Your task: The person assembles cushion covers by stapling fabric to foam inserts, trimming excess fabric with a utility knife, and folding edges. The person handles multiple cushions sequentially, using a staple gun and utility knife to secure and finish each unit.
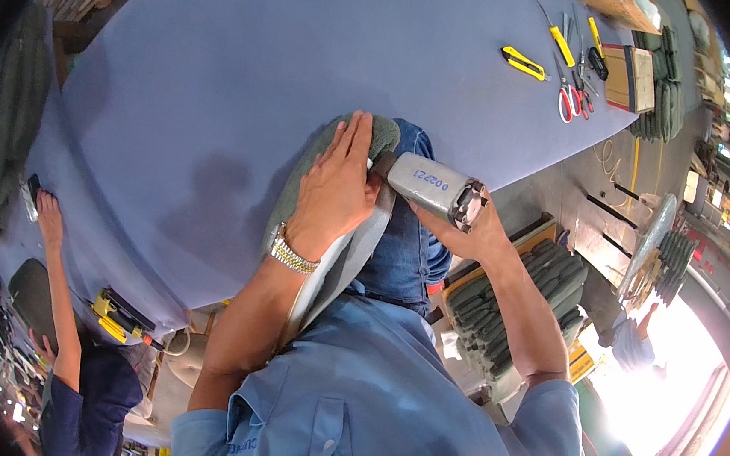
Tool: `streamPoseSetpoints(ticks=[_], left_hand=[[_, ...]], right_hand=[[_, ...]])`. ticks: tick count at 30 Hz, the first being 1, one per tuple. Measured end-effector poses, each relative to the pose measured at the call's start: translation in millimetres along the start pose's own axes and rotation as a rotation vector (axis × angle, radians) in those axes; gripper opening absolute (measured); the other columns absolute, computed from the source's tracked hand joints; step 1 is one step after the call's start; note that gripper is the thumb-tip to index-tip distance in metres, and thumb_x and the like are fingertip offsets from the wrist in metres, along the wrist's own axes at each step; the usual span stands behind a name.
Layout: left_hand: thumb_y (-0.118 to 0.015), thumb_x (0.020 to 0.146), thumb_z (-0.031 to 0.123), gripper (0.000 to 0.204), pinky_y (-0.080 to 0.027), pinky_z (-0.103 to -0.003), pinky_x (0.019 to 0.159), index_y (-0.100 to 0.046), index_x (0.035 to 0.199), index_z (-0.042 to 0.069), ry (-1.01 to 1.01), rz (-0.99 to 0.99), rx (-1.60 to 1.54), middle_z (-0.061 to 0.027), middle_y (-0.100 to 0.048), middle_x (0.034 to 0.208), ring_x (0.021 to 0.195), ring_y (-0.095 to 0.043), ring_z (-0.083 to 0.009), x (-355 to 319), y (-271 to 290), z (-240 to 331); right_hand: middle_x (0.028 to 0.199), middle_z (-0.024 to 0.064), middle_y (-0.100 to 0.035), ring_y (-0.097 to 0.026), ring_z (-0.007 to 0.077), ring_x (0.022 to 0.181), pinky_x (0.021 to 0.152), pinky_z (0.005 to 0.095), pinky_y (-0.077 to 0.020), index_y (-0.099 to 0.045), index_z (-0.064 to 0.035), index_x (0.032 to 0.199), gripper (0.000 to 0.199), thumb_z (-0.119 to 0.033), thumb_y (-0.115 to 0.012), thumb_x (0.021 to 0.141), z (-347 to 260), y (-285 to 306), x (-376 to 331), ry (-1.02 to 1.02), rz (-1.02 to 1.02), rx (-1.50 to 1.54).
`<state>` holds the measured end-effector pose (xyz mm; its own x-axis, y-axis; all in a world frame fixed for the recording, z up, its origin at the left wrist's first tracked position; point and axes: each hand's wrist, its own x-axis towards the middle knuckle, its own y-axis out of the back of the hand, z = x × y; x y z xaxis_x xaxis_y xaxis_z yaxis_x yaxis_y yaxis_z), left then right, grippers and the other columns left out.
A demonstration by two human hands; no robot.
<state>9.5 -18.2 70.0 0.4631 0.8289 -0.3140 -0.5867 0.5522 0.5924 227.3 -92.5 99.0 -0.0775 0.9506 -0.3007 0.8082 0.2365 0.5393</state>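
Note:
A green fabric-covered pad with a pale underside edge stands tilted against my lap, near the table edge. My left hand lies on its green face, fingers stretched out flat and pressing on it; a watch is on that wrist. In my right hand is a grey staple gun, its body pointing at the pad. The gun's dark nose meets the pad's edge beside my left thumb; the exact contact point is hidden. My right fingers are wrapped round its handle, mostly hidden beneath the body.
On the blue-covered table lie a yellow cutter, red-handled scissors and screwdrivers near a box. At left, a co-worker's hand reaches to a tool. Stacked green pads stand at right; a yellow tool hangs at the table edge.

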Motion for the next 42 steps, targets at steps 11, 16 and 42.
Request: streamPoseSetpoints(ticks=[11,16,42], left_hand=[[-0.073,0.079,0.005,0.088,-0.049,-0.047,0.109,-0.03,0.157,0.0,-0.038,0.062,0.037,-0.0251,-0.042,0.156,0.141,-0.045,-0.0421,2.2,-1.7,-3.1],[-0.074,0.085,0.013,0.08,-0.051,-0.049,0.103,-0.035,0.153,-0.003,0.04,0.073,-0.036,-0.0296,-0.054,0.144,0.128,-0.056,-0.0455,2.3,1.8,-0.2],[-0.079,0.08,0.006,0.042,-0.061,-0.037,0.086,-0.069,0.121,0.003,-0.313,0.391,0.02,-0.0159,-0.071,0.125,0.105,-0.073,-0.0316,-6.6,1.6,-2.9]], right_hand=[[0.095,0.0137,-0.071,-0.068,0.0175,0.08,0.073,0.0306,-0.0538,-0.067,0.0052,0.11,0.035,-0.003,-0.078,0.079,-6.2,1.2,12.1,0.069,-0.035,0.093],[0.098,0.0122,-0.072,-0.07,0.0176,0.088,0.079,0.03,-0.0551,-0.069,0.0027,0.108,0.034,-0.006,-0.083,0.078,-9.4,6.7,4.0,0.149,0.082,0.045],[0.132,0.0171,-0.066,-0.064,0.041,0.122,0.096,0.0539,-0.0533,-0.045,-0.0251,0.146,0.059,-0.032,-0.065,0.091,256.2,139.7,186.2,-0.567,0.382,-0.565]])
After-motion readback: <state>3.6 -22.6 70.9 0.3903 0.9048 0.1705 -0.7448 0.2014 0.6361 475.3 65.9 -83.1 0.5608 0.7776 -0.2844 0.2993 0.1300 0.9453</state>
